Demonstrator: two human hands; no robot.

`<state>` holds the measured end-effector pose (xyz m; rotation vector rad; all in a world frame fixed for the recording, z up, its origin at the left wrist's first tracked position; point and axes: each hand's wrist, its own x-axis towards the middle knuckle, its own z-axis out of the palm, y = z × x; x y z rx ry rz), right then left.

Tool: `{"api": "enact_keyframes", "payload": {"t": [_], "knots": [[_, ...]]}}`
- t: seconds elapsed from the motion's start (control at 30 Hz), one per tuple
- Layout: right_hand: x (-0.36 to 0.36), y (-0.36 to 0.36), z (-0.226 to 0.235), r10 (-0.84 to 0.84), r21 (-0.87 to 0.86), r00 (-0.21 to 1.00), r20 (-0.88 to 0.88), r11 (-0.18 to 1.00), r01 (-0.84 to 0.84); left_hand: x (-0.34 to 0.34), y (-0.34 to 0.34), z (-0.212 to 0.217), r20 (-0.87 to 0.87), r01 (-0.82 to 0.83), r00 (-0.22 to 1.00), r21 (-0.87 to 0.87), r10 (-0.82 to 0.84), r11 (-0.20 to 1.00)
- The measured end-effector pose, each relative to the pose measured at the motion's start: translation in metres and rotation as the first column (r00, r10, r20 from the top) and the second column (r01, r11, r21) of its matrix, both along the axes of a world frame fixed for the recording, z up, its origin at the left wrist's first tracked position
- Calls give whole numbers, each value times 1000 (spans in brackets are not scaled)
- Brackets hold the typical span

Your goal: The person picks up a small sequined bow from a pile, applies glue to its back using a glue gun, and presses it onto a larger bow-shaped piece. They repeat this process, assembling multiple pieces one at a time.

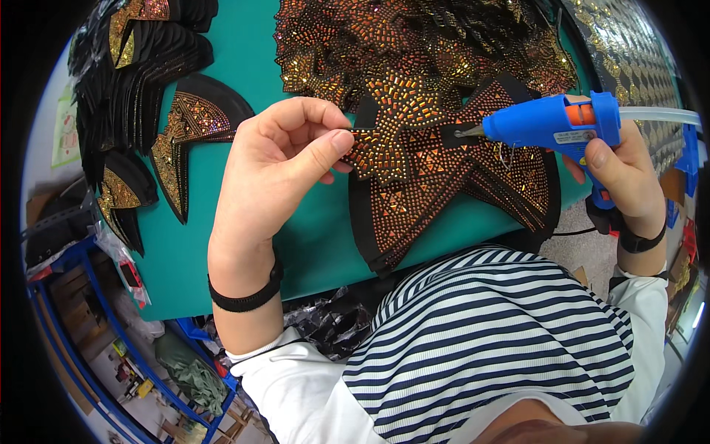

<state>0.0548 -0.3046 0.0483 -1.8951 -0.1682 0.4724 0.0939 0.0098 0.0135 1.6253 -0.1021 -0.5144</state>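
My left hand [270,166] pinches the left edge of a small pointed appliqué [403,103] covered in orange and gold rhinestones. Beneath it lies a larger black piece [421,196] with rows of orange studs and long points, near the table's front edge. My right hand [627,166] is wrapped round a blue hot glue gun [536,122] with an orange glue-stick holder. Its metal nozzle points left, over a black tab [451,135] at the right of the appliqué. Whether the tip touches the tab, I cannot tell.
The table has a green top [248,52]. Stacked black studded pieces [163,66] line its left side. A pile of rhinestone appliqués [414,37] fills the back. Patterned sheets [629,52] lie at the right. A blue-framed shelf [89,333] stands at lower left.
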Motion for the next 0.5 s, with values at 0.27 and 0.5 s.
{"api": "enact_keyframes", "payload": {"t": [0.27, 0.5], "knots": [[3, 14, 20, 290, -365, 889, 353, 918, -155, 1, -6, 3, 2, 28, 1000, 21, -28, 999], [21, 9, 41, -54, -28, 953, -298, 998, 48, -2, 3, 1, 35, -58, 998, -9, 59, 998]]}}
